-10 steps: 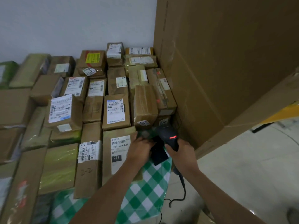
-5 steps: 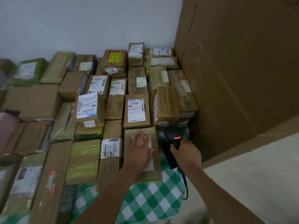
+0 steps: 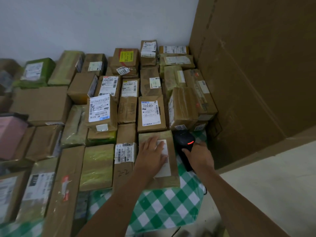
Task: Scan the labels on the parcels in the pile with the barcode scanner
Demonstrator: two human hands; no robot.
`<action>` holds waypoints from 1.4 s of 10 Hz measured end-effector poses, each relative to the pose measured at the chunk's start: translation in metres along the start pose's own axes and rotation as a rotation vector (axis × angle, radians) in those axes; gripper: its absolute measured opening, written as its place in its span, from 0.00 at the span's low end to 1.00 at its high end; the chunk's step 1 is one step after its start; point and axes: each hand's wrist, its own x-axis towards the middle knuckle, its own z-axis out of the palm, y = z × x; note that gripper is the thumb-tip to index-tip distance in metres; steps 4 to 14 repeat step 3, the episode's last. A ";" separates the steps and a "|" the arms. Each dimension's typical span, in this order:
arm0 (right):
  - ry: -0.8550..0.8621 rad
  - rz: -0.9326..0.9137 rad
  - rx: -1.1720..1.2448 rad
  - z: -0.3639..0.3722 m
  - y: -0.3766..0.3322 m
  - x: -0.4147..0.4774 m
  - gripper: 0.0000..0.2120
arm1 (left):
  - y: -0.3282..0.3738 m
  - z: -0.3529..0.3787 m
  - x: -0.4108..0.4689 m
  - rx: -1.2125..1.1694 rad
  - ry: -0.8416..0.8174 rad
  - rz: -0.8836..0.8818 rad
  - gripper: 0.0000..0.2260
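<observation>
Several brown cardboard parcels with white labels lie packed together on a table with a green checked cloth [image 3: 159, 207]. My left hand [image 3: 151, 158] lies flat, fingers straight, on the white label of the nearest parcel [image 3: 171, 177] at the table's front right. My right hand [image 3: 199, 156] grips the handle of the black barcode scanner [image 3: 184, 141], which stands just right of that parcel with a red light glowing on its head. A parcel with a large white label [image 3: 151, 113] lies right behind the nearest one.
A tall sheet of brown cardboard [image 3: 256, 74] stands against the table's right side. A white wall runs behind the pile. Pale floor [image 3: 273, 185] lies to the lower right. The scanner's black cable [image 3: 205, 190] hangs over the table's right edge.
My left hand moved from beside the scanner onto the nearest parcel's label and lies flat there. The view has shifted left, showing more parcels. My right hand keeps holding the scanner.
</observation>
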 end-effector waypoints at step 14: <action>-0.034 0.122 -0.012 -0.016 -0.001 -0.018 0.24 | -0.017 -0.019 -0.013 -0.031 -0.064 -0.002 0.28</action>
